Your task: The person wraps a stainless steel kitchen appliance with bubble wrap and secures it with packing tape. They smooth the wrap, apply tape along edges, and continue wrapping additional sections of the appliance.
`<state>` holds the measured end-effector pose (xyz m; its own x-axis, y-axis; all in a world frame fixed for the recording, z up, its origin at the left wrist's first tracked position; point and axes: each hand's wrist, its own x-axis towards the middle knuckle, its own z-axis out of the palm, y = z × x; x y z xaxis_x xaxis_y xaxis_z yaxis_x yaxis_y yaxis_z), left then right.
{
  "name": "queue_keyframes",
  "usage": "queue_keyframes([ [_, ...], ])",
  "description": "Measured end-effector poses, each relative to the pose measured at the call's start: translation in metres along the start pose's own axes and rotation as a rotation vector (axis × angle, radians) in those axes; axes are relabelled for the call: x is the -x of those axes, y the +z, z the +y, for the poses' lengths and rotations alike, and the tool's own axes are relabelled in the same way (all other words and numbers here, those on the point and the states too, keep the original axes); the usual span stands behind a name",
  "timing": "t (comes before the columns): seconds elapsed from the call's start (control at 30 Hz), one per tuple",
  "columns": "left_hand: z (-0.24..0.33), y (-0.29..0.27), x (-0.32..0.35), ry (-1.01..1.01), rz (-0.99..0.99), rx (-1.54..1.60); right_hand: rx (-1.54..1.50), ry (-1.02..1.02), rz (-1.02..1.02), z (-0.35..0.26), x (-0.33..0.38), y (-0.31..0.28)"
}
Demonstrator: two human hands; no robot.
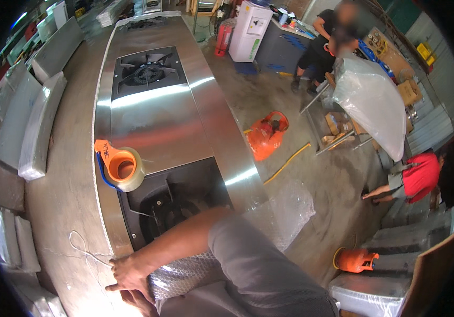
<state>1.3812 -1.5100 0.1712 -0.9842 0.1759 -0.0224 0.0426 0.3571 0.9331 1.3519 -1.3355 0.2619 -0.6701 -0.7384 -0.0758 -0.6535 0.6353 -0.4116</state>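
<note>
My right arm, in a grey sleeve, reaches across the near end of a long stainless-steel stove counter [153, 132]. My right hand [132, 273] is at the left edge of that end, its fingers closed about a thin white cord [87, 251] that loops out over the floor. Just below it, my left hand [138, 301] shows only in part, and its fingers are mostly hidden. Bubble wrap [184, 277] bulges beside both hands, under my forearm. Past my arm lies a black gas burner [174, 203]. An orange tape dispenser [117, 162] with clear tape rests on the counter's left side.
Wrapped panels [42, 124] line the left. An orange gas cylinder [266, 136] and yellow hose [287, 162] lie right of the counter; another orange cylinder [354, 260] is lower right. A person in black [324, 45] and one in red [421, 177] are at the right.
</note>
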Motion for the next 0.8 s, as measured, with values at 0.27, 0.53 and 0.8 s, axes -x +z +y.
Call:
queue_keyframes([
  [0.27, 0.001, -0.001, 0.015, 0.237, -0.011, -0.035, -0.021, -0.003, 0.032, 0.003, 0.004, 0.008],
  [0.53, 0.03, -0.008, 0.014, 0.191, -0.034, -0.095, -0.053, 0.287, 0.933, -0.011, 0.084, -0.063],
  [0.8, 0.055, -0.015, 0.014, 0.153, -0.017, -0.051, 0.337, 0.849, 1.064, 0.002, 0.14, -0.061],
])
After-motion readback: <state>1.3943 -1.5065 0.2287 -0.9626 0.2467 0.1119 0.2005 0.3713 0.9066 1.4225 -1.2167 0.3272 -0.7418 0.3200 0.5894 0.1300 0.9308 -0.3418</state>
